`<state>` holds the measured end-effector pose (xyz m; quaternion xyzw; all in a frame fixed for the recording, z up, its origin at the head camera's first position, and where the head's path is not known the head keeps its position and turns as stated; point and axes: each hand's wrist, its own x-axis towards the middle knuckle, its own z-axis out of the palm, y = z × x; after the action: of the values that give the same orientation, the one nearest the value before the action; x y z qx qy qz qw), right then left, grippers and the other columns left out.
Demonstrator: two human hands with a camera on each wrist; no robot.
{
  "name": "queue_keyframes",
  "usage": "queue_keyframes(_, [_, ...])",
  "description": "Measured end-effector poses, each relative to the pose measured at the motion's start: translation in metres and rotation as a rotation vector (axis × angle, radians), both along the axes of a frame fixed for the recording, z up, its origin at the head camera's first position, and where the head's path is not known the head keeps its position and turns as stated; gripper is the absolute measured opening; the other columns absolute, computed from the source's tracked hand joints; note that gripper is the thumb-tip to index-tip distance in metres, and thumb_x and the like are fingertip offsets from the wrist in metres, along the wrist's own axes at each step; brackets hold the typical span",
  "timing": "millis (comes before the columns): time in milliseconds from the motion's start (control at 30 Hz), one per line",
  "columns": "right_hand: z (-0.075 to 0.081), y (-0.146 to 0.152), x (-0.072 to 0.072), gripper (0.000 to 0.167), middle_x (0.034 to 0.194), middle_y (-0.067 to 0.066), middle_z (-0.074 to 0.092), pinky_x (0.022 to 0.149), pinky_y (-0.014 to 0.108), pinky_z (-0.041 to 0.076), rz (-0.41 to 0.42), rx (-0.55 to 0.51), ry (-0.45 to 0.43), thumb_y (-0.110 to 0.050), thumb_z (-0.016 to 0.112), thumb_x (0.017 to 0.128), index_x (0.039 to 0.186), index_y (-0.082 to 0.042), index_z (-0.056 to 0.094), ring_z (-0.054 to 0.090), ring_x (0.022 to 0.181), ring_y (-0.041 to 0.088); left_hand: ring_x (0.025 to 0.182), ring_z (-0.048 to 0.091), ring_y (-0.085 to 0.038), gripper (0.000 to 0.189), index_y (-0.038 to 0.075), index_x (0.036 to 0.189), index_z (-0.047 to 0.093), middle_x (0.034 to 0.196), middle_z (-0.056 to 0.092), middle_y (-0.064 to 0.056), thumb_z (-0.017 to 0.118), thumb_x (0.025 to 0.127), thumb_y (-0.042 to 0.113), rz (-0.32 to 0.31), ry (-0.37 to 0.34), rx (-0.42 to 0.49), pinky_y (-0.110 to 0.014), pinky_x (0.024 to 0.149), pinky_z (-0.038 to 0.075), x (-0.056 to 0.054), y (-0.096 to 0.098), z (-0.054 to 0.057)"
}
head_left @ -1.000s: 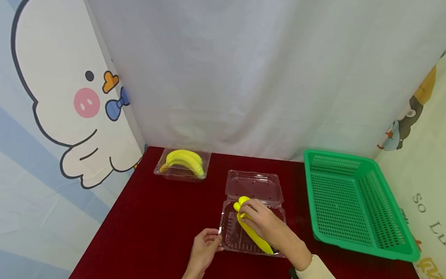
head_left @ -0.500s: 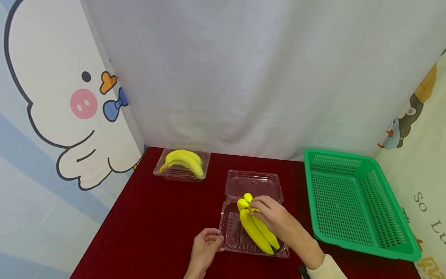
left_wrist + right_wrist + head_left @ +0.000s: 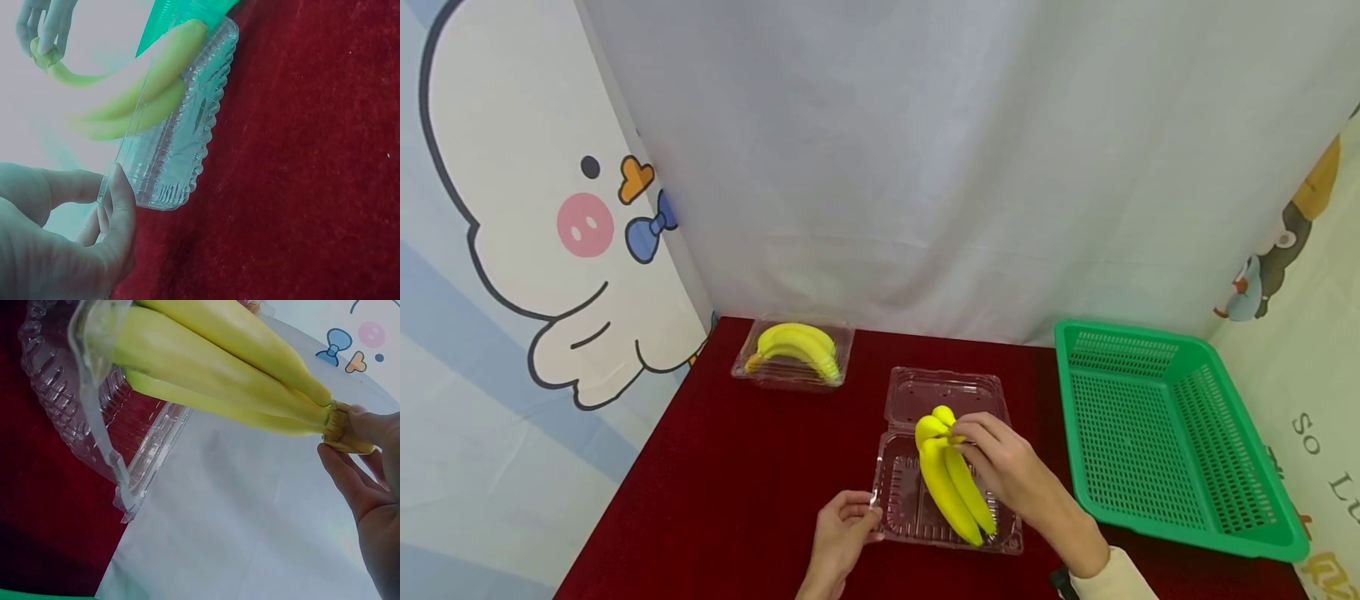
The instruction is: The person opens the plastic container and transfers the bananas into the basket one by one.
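A bunch of yellow bananas (image 3: 947,486) hangs at a slant over the base of an open clear plastic clamshell box (image 3: 898,512). My right hand (image 3: 1006,461) pinches the bunch by its brownish stem end (image 3: 345,428), thumb on one side and fingers on the other. The lower tips of the bananas reach into the box, as the right wrist view shows. With thumb and fingers my left hand (image 3: 842,533) pinches the rim of the box at its near left side. The box's lid (image 3: 946,400) lies folded back, away from me.
Another clear box (image 3: 793,354) with bananas inside stands at the back left of the dark red cloth (image 3: 722,492). A green plastic basket (image 3: 1150,442) sits to the right. A pale curtain (image 3: 880,167) hangs behind the table.
My right hand has moved a little right and away from me, and the banana bunch has turned so more of it shows. My left hand has stayed on the box rim.
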<state>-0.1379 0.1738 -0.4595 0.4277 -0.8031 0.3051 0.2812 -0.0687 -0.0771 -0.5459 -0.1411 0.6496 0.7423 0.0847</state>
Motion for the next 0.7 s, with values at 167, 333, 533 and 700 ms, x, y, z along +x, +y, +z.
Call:
queue_keyframes(167, [0.000, 0.007, 0.000, 0.036, 0.105, 0.009, 0.066, 0.088, 0.014, 0.056, -0.012, -0.053, -0.048, -0.032, 0.050, 0.108, 0.106, 0.000, 0.068, 0.066, 0.090, 0.021, 0.074, 0.062, -0.014, 0.028, -0.013, 0.117, 0.060, 0.091, 0.062, -0.009, 0.069, 0.092, -0.006, 0.009, -0.020, 0.012, -0.025, 0.065, 0.063, -0.001, 0.000, -0.001])
queue_keyframes(333, [-0.001, 0.015, 0.000, 0.033, 0.107, 0.010, 0.066, 0.087, 0.016, 0.057, -0.045, -0.104, -0.102, -0.029, 0.053, 0.107, 0.108, 0.001, 0.067, 0.066, 0.094, 0.022, 0.076, 0.063, -0.014, 0.028, -0.013, 0.117, 0.061, 0.093, 0.062, -0.010, 0.071, 0.092, -0.005, 0.016, -0.039, 0.013, -0.025, 0.065, 0.063, -0.003, 0.000, -0.002])
queue_keyframes(533, [-0.001, 0.021, 0.002, 0.039, 0.109, 0.012, 0.066, 0.094, 0.014, 0.053, -0.109, -0.150, -0.146, -0.034, 0.053, 0.107, 0.111, 0.002, 0.067, 0.064, 0.098, 0.023, 0.076, 0.063, -0.014, 0.029, -0.013, 0.118, 0.061, 0.093, 0.062, -0.010, 0.071, 0.092, -0.005, 0.018, -0.053, 0.007, -0.025, 0.065, 0.063, -0.003, 0.000, -0.003])
queue_keyframes(700, [0.003, 0.025, 0.002, 0.037, 0.109, 0.013, 0.067, 0.090, 0.013, 0.055, -0.115, -0.228, -0.091, -0.031, 0.057, 0.106, 0.111, 0.003, 0.067, 0.065, 0.096, 0.022, 0.075, 0.063, -0.014, 0.030, -0.013, 0.119, 0.061, 0.094, 0.062, -0.010, 0.071, 0.092, -0.005, 0.015, -0.056, 0.001, -0.025, 0.065, 0.063, -0.003, 0.000, -0.003])
